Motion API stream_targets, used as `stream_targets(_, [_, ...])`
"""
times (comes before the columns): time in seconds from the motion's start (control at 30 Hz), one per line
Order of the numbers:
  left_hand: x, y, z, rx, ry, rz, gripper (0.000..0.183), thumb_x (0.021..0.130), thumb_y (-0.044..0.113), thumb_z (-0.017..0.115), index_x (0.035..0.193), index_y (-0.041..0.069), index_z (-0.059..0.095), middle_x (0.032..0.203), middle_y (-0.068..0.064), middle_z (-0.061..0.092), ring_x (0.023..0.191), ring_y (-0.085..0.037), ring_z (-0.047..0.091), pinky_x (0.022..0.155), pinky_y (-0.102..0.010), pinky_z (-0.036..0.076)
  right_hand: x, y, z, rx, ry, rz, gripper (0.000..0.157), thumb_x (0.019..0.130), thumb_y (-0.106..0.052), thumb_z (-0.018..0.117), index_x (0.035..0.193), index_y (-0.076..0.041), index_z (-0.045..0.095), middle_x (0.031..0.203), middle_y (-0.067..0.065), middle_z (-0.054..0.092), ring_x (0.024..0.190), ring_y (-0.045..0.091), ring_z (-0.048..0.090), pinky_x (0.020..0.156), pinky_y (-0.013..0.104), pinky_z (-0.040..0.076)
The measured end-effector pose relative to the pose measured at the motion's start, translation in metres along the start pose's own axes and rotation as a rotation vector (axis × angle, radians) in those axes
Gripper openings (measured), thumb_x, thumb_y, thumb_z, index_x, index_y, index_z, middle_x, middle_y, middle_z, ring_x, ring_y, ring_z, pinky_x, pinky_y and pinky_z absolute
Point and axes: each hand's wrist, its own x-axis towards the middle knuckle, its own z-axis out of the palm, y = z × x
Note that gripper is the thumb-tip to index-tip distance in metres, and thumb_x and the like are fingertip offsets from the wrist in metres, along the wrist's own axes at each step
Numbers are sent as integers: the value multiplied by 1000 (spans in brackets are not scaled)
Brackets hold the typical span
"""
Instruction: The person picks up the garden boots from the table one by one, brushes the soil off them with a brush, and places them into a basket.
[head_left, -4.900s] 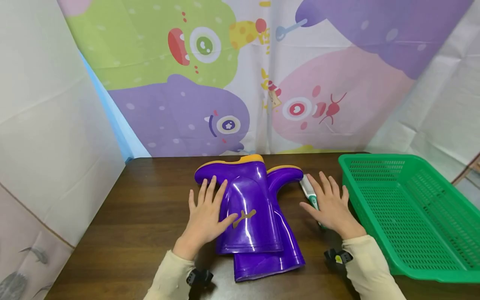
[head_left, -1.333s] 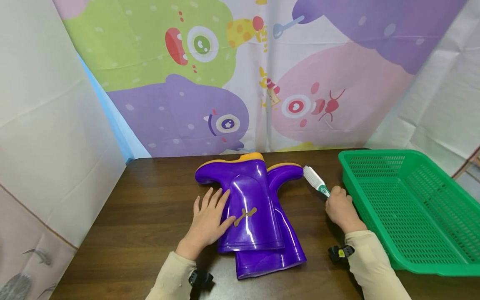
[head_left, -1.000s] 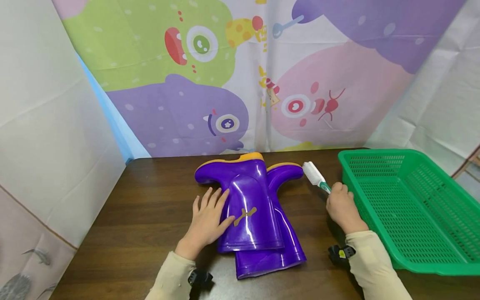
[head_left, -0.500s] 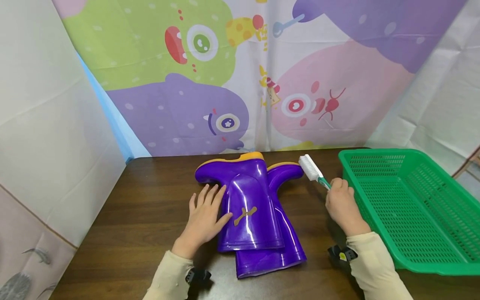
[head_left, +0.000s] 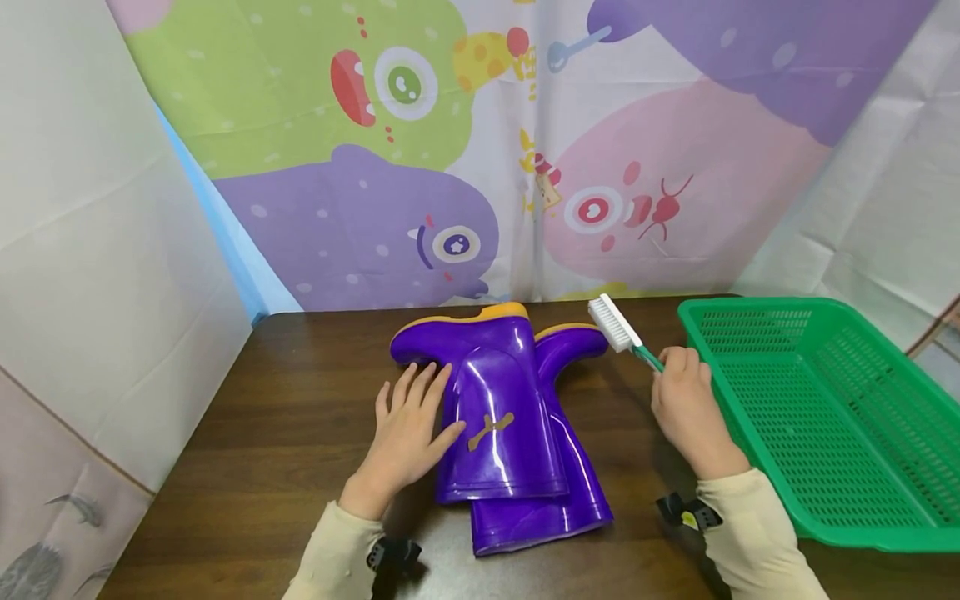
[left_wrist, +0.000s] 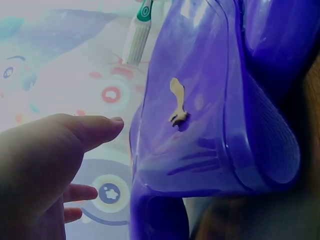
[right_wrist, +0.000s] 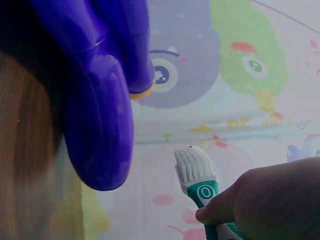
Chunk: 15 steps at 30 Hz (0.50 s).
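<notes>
Two purple rain boots with yellow soles lie on the table, the upper boot across the lower boot. A tan bone-shaped mark shows on the upper boot's shaft. My left hand is spread with straight fingers beside that shaft; in the left wrist view the thumb stands apart from it. My right hand grips the green handle of a white-bristled scrub brush. Raised off the table, the brush head is near the lower boot's toe, bristles toward the left. The fist hides the handle's end.
A green perforated plastic basket stands at the right, close to my right hand. The dark wooden table ends at a cartoon-print curtain behind. A pale cloth wall rises on the left.
My right hand has taken the brush by its handle, lifted it off the table and turned its bristles leftward. My left hand has shifted slightly left; the boots lie as before.
</notes>
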Motion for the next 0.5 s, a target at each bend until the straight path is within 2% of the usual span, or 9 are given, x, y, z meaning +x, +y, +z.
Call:
stream_targets(0.23, [0, 3, -4, 2, 7, -2, 76, 94, 41, 65, 154, 8, 33, 153, -20, 37, 144, -42, 22, 110, -70, 14, 3, -5, -7, 29, -3, 9, 20, 88, 14, 56, 103, 12, 43, 92, 31, 43, 75, 45, 39, 62, 52, 36])
stream_targets(0.5, [-1, 1, -3, 4, -1, -13, 76, 94, 41, 66, 154, 8, 33, 153, -21, 38, 144, -42, 23, 109, -70, 15, 6, -6, -9, 49, -37, 2, 20, 89, 13, 58, 104, 11, 45, 93, 29, 44, 76, 46, 46, 66, 55, 42])
